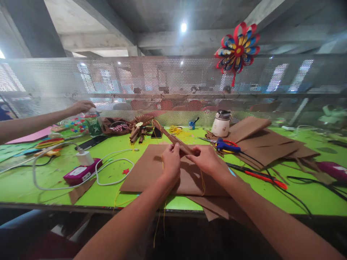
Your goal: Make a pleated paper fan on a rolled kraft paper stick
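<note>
A rolled strip of brown paper slants up to the left above the table. My left hand is closed on its middle, and my right hand pinches its lower right end. Yellow string hangs from the roll beside my hands and drops past the table edge. Beneath both hands lies a flat stack of brown paper. Parts of the fingertips are hidden behind the roll.
Left stand a purple power strip with a white charger and looping cable. Behind are rolled paper pieces and a cream bottle. Right lie a blue glue gun, a red-handled tool and brown sheets. Another person's hand grasps a bottle.
</note>
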`<state>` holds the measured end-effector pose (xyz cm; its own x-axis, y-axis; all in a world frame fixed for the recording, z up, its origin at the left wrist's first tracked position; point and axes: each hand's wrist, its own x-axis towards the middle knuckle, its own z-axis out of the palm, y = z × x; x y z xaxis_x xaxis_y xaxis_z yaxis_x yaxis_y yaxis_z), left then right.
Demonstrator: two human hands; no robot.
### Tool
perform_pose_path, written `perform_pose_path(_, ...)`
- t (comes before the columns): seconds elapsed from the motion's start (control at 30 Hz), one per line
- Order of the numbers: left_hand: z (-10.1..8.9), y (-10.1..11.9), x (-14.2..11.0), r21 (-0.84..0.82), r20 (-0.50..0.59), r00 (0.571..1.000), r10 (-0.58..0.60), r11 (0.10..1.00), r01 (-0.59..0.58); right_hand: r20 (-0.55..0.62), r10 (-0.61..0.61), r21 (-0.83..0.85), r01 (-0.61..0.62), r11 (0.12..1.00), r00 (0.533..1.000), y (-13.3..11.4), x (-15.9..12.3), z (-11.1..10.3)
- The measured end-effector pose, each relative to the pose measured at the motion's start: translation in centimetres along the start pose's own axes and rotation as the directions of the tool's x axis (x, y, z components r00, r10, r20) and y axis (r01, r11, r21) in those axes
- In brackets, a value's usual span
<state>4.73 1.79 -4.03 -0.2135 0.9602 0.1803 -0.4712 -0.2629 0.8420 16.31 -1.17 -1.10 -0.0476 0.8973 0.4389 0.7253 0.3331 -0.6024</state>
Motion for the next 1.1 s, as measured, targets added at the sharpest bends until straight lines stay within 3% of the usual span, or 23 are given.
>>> perform_pose_path(0.27, 0.0, 0.2, -0.4, -0.042, 0.076, 0.997, -0.029, 0.999, 0.032, 0.049, -0.069, -0.037, 0.071, 0.997, 0.996, 1.0, 0.2, -0.4)
perform_pose_path(0.63, 0.1, 1.5, -0.9, -0.082, 0.205, 0.964, -0.168, 0.979, 0.188, 0.083, -0.181, 0.009, 0.181, 0.983, 0.98, 3.7, 0.5, -0.6)
perform_pose_path(0.9, 0.1, 1.6, -0.9, -0.076, 0.237, 0.953, -0.187, 0.975, 0.21, 0.183, -0.107, 0.128, 0.084, 0.988, 0.977, 4.6, 0.7, -1.1)
perform_pose_path(1.1, -0.1, 2.2, -0.9, -0.099, 0.344, 0.916, -0.204, 0.963, 0.252, 0.234, -0.087, 0.274, 0.02, 0.962, 0.968, 4.2, 0.8, -2.3)
